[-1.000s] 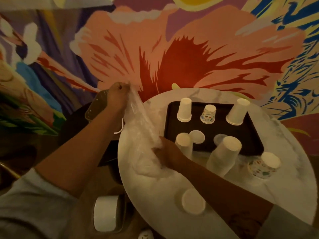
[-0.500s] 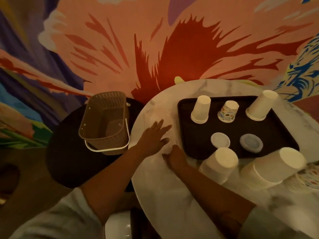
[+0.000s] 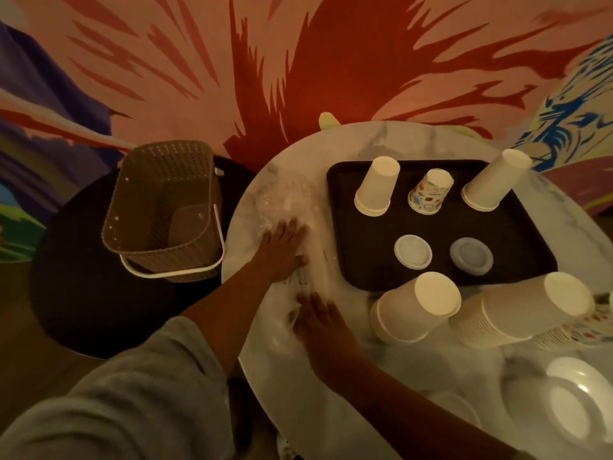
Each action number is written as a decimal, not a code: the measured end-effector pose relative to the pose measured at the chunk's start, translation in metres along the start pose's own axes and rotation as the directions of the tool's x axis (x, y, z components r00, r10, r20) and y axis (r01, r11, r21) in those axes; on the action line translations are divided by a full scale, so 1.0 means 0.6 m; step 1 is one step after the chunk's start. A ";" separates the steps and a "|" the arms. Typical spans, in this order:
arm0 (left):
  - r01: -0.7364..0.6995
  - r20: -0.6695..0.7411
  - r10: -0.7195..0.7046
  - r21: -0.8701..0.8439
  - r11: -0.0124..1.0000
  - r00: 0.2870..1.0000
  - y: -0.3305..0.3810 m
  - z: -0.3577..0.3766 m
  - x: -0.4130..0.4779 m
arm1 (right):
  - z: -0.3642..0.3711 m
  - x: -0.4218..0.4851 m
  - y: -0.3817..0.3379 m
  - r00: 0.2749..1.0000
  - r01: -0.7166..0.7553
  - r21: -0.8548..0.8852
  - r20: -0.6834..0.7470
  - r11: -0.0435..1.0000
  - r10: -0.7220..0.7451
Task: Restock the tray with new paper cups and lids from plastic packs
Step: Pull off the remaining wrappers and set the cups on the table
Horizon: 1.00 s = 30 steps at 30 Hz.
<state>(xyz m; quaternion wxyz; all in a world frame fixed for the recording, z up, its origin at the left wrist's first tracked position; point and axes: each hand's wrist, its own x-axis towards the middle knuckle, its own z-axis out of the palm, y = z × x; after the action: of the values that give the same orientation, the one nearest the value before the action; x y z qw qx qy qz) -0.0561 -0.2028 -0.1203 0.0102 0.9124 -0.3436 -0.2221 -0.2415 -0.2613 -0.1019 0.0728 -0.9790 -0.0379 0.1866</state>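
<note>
Pressing a crumpled clear plastic pack flat against the round marble counter, the left hand lies palm down with its fingers straight and a little spread, gripping nothing. The right hand rests just beside it toward the near edge, also palm down, its fingers straight on the plastic's near end and holding nothing. Right of the pack sits the dark tray. On its far side stand, bottoms up, a short white cup stack, a patterned cup and a taller white stack; nearer lie a white lid and a greyish lid, apart from each other. Just off the tray's near edge, on the counter, are a broad white stack and a long white stack, with a patterned stack partly cut off at the right border. A pile of white lids lies at the near right. Left of the counter a brown perforated basket sits on a dark round stool.
</note>
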 end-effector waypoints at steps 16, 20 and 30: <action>0.239 -0.343 -0.230 -0.015 0.971 0.911 0.081 -0.094 -0.071 | -0.118 -0.097 0.025 0.983 0.122 0.173 0.117 0.977 -0.144; 0.215 -0.428 -0.313 -0.262 0.941 0.848 0.126 -0.129 -0.133 | -0.173 -0.136 0.057 0.961 0.275 0.194 -0.096 0.942 -0.261; -0.031 -0.663 -0.411 -0.547 0.836 0.626 0.338 -0.188 -0.246 | -0.296 -0.275 0.205 0.836 0.388 0.214 -0.492 0.897 -0.244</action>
<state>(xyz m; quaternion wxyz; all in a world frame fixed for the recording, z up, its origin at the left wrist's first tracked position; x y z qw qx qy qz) -0.2339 -0.2795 0.0749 0.3688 0.9147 -0.1329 0.0981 -0.3231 -0.4219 0.1018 0.2598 -0.9516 -0.1536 -0.0578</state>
